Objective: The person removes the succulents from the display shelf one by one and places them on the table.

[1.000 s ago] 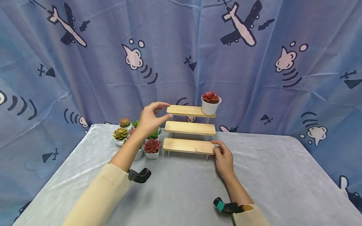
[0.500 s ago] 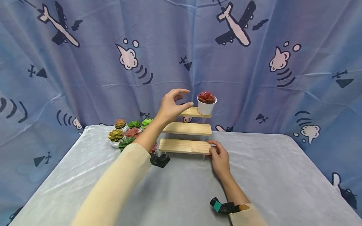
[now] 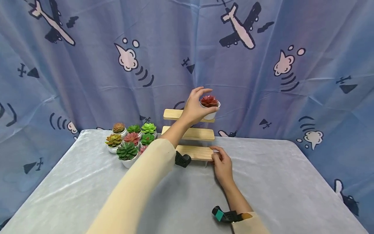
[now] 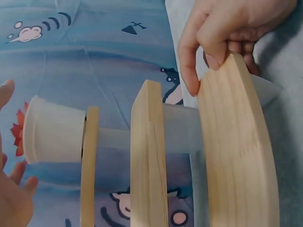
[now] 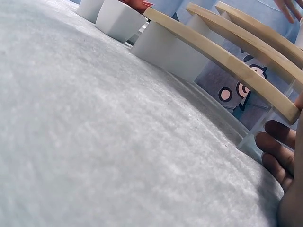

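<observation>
A red succulent [image 3: 209,100] in a white pot [image 4: 57,130] stands upright at the right end of the top board of a three-tier wooden display stand [image 3: 194,134]. My left hand [image 3: 195,107] is spread around the pot's upper part, thumb in front and fingers behind in the head view. In the left wrist view its fingers [image 4: 18,172] lie beside the rim, with a gap visible. My right hand [image 3: 223,166] pinches the right end of the lowest board [image 4: 236,142], thumb on top. Its other fingers [image 5: 279,146] curl below the board, near the clear support.
Left of the stand, several potted succulents cluster together, among them a dark green one [image 3: 127,151], a yellow one [image 3: 113,140] and a bright green one [image 3: 149,128]. A pale cloth covers the table [image 3: 263,182]. Behind it hangs a blue printed curtain [image 3: 248,81].
My left hand has moved right, from the left end of the top board to the red succulent's pot. The right hand keeps its hold. The head view has shifted slightly.
</observation>
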Tool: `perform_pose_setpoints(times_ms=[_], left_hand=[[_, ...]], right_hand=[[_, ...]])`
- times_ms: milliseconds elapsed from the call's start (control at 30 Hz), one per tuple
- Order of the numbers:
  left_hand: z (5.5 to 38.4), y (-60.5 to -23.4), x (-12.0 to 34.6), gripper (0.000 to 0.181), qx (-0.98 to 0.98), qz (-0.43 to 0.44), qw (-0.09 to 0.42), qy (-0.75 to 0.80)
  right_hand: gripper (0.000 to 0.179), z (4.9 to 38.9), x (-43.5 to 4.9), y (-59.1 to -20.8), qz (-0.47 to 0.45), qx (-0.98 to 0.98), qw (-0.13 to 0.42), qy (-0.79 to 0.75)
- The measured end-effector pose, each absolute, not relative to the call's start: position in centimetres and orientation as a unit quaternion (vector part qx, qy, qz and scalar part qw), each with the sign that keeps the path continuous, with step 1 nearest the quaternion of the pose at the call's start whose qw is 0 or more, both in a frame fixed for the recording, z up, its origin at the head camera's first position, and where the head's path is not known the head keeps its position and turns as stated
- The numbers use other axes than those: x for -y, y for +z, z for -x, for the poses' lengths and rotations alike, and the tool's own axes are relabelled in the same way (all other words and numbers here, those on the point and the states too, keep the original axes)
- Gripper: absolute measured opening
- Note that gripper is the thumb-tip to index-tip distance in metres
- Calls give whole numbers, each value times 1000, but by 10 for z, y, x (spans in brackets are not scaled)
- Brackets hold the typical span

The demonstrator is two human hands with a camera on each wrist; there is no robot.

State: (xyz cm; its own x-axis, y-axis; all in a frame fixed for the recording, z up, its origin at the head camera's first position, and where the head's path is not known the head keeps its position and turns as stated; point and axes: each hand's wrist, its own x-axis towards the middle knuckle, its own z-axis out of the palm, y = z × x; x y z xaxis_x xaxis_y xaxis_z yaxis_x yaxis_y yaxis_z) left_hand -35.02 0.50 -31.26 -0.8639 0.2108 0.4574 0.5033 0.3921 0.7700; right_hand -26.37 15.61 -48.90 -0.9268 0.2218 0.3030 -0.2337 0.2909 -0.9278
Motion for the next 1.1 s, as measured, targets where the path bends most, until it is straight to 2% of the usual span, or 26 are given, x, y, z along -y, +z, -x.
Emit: perform_pose_setpoints(times_ms=[200,467,700,1100], left_hand=[[357,-319,-13,67,823,213,131,-510],[362,-337,-16,45,825,230,139,-498],[359,-337,-17,45,826,235,131,-495],[335,-334,19,46,833,229,150,-481]], right_hand=[[33,261,-154,-489,-6,778,179,602],[33,262,-152,-490,-4,782,181,597],[33,261,-158,-490,3,783,187,593],[33,264,-156,-489,-6,791,184,583]])
